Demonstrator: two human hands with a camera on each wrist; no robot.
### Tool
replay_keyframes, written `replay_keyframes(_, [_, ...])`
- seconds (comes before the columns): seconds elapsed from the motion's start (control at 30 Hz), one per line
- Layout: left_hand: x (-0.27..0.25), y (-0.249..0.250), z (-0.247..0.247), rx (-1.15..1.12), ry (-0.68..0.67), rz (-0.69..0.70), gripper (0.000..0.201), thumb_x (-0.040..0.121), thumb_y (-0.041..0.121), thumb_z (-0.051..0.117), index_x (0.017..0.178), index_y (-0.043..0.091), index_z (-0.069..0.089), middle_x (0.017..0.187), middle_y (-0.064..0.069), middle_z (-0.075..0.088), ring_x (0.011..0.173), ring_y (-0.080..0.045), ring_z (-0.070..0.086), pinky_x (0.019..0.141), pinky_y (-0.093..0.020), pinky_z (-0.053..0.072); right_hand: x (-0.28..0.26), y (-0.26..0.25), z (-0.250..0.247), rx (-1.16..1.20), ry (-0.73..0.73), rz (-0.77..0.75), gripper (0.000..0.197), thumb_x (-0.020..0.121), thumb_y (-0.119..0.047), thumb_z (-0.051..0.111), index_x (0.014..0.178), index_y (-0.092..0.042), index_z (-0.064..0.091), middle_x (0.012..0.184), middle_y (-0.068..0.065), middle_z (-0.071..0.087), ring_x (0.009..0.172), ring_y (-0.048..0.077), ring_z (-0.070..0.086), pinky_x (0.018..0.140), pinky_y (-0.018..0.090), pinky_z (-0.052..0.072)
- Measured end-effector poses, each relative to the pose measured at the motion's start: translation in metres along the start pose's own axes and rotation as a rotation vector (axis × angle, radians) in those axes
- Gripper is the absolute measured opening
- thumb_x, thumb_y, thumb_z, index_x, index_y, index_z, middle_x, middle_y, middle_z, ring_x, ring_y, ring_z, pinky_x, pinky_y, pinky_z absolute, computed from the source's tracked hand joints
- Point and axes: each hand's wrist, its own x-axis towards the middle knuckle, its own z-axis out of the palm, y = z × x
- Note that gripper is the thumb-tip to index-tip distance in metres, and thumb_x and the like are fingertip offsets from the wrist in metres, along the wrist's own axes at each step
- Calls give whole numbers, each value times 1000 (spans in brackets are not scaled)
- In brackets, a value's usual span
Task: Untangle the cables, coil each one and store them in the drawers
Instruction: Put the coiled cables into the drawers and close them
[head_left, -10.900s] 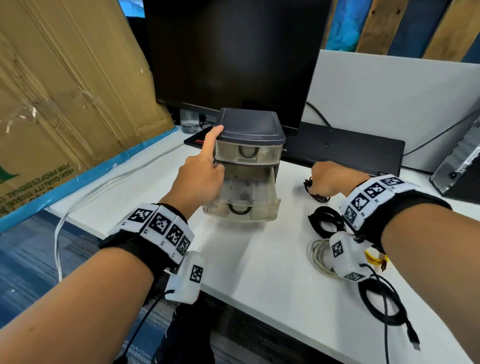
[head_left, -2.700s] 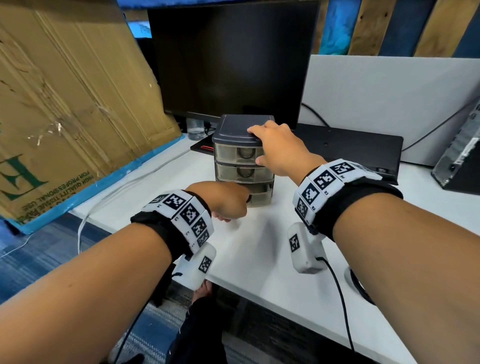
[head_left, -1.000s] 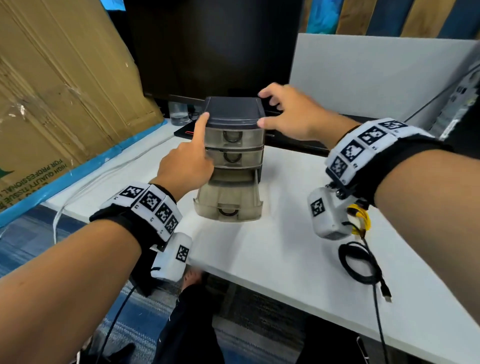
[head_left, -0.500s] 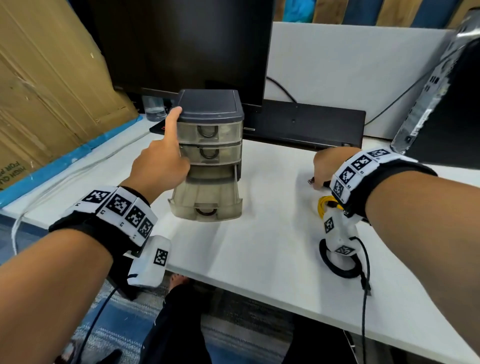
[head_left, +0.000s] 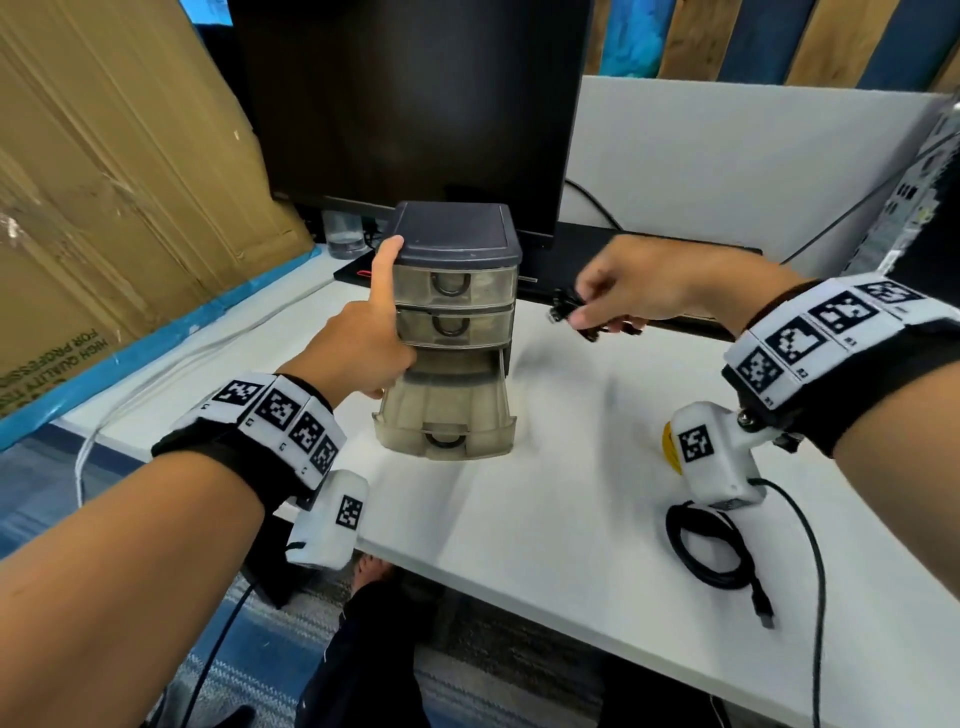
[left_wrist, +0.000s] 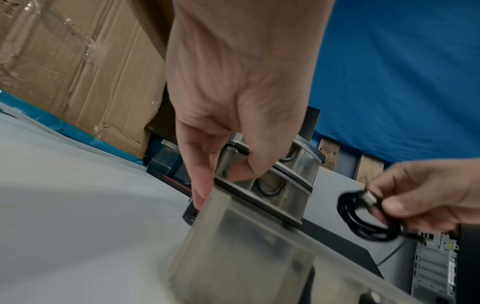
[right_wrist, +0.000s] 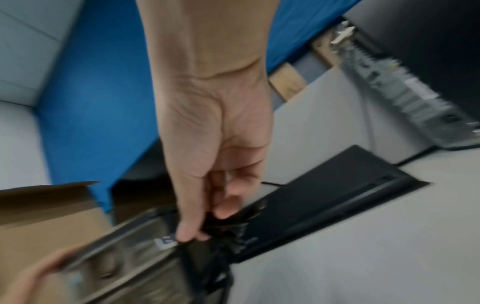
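**Coiled black cable held beside the open drawer unit**

The fingers (left_wrist: 394, 205) of the right hand (head_left: 649, 283) are curled and pinch a small coiled black cable (left_wrist: 363, 218) between thumb and fingertips, held in the air just right of the drawer unit (head_left: 454, 291), level with its upper drawers. The coil is tight, several glossy loops thick, with a silver plug lying across it under the thumb; the right wrist view shows it only as a dark blur.

The left hand (head_left: 363, 343) braces the unit's left side, index finger straight up along the corner to the dark lid, the other fingers curled against the frame.

The unit is three smoky translucent drawers with dark ring handles. The bottom drawer (head_left: 447, 421) is pulled out; the top two sit closed.

A second black cable (head_left: 711, 551) lies coiled on the white desk (head_left: 545, 519) near the front edge, its plug end trailing. A yellow cable (head_left: 670, 449) peeks from behind the right wrist camera.
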Motion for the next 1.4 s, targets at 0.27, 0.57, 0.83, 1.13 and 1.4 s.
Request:
replay_keyframes(0.27, [-3, 2, -3, 8, -58, -12, 142, 83, -19, 65, 136, 63, -39, 84, -20, 66, 66, -32, 73, 55, -43, 64, 18, -80, 55, -154, -111, -319, 30, 92, -29, 73, 72, -11, 60, 68, 2, 58, 54, 5, 50, 52, 22, 44])
replay_keyframes(0.57, [-2, 1, -3, 2, -65, -13, 143, 82, -21, 63, 134, 63, -41, 85, -21, 66, 69, -34, 72, 56, -44, 63, 31, -96, 91, -350, 143, -133, 13, 88, -1, 62, 89, -14, 63, 98, 9, 53, 75, 30, 55, 59, 34, 43])
replay_keyframes(0.83, [-1, 1, -1, 12, -60, -13, 141, 85, -19, 62, 134, 61, -42, 85, -21, 65, 68, -34, 72, 63, -49, 64, 21, -103, 96, -354, -87, -141, 22, 89, -1, 46, 73, -15, 49, 82, 5, 48, 66, 21, 46, 55, 31, 40])
replay_keyframes(1.13, [1, -3, 1, 2, -39, -2, 141, 84, -18, 62, 132, 64, -41, 82, -22, 66, 67, -35, 73, 59, -48, 64, 21, -99, 85, -205, -44, -109, 23, 89, -2, 47, 96, -8, 68, 102, 11, 63, 96, 33, 61, 81, 42, 57])
replay_keyframes(1.4, [-1, 1, 3, -19, -25, -6, 140, 85, -10, 71, 138, 61, -37, 90, -19, 67, 71, -35, 72, 64, -51, 64, -9, -39, 32, -215, -36, 210, 22, 89, -9, 54, 75, -1, 69, 63, 11, 73, 61, 25, 72, 70, 40, 64])
